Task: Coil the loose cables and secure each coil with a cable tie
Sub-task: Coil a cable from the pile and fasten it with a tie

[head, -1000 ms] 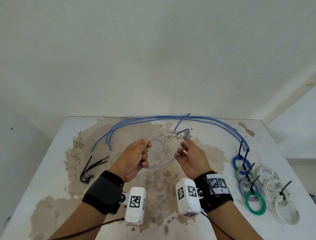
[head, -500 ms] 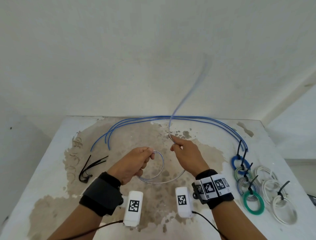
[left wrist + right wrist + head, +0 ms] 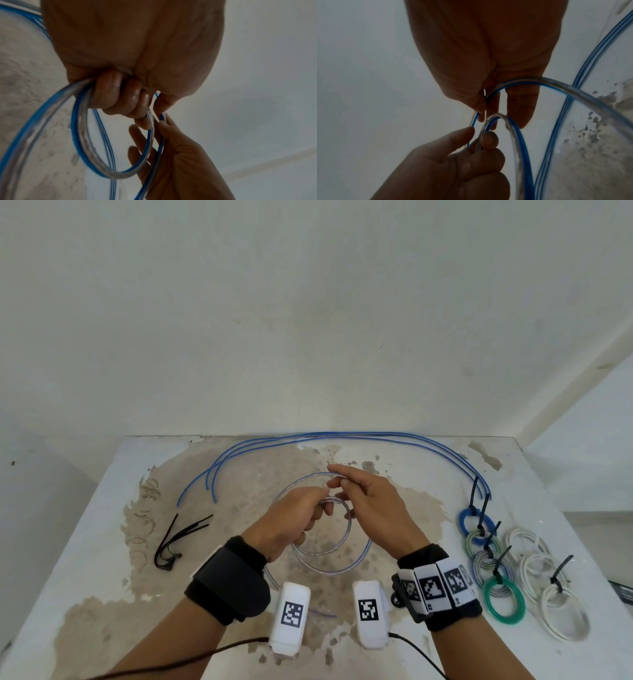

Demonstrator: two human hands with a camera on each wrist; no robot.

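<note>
A clear-and-blue cable [image 3: 320,546] is held in loops above the middle of the stained table [image 3: 102,542] in the head view; the left hand [image 3: 291,520] clasps the gathered loops, fingers curled round them; the right hand [image 3: 368,501] meets it from the right, pinching a strand of the same cable between thumb and forefinger; three loose blue cables [image 3: 342,436] arc along the table's far edge; a bundle of black cable ties [image 3: 178,535] lies well to the left; finished coils [image 3: 503,597], each already tied, sit in a group at the right.

From the left wrist view, the left hand [image 3: 123,94] is clenched on the coil [image 3: 109,155], two loops hanging from its curled fingers; the right hand [image 3: 180,155] reaches up from below, its fingertips [image 3: 161,124] at a strand.

From the right wrist view, the right hand [image 3: 488,67] nips the cable [image 3: 518,135] at the top of a loop; the left hand [image 3: 453,162] receives it just below, thumb and forefinger closing on the strand.

The step in hand looks to be laying a fresh turn onto the coil; it should go well if the new loop matches the others in size, lies flat without twist, and the left grip stays firm until a tie is on.
</note>
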